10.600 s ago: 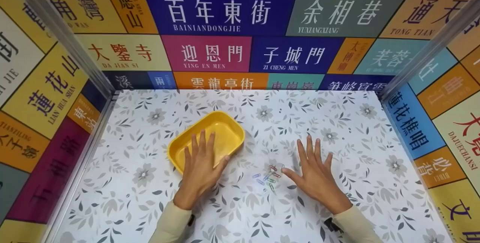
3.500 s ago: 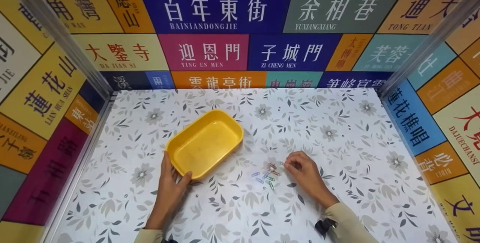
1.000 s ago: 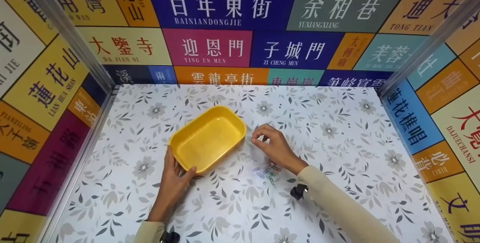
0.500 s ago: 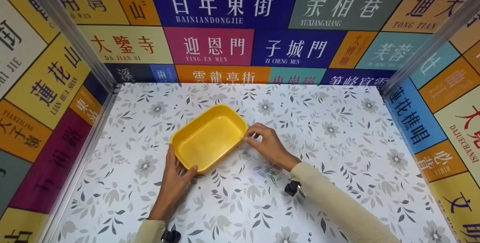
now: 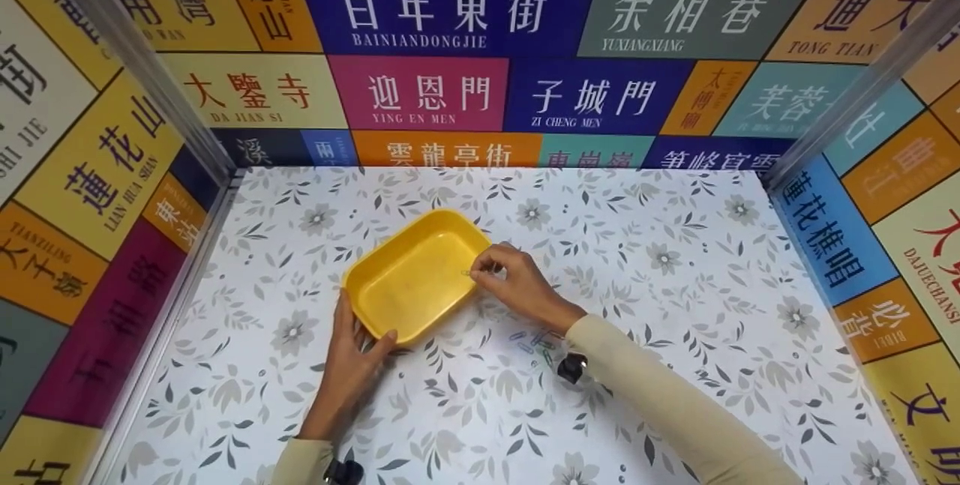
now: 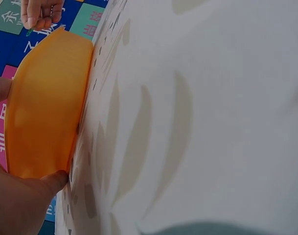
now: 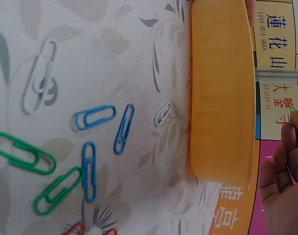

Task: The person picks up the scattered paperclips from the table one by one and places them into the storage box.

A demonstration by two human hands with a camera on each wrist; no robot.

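Observation:
A yellow plastic tray lies slantwise on the patterned tabletop, with nothing visible inside. At its near left corner, my left hand grips the wall, thumb on the near side and fingers round the left end. Above the tray's right rim, my right hand pinches a small paper clip between thumb and fingertips; a green bit of this clip shows in the left wrist view. Below that wrist lie several loose paper clips: blue, green, white and red.
A white tabletop with grey leaves and flowers runs to walls on three sides. Colourful sign panels cover the back wall. Metal posts stand at both back corners. A small black device sits on the right wrist.
Both hands were spread at first. The left then took hold of the tray's corner; the right pinched a clip beside the pile and carried it left, over the tray's right rim.

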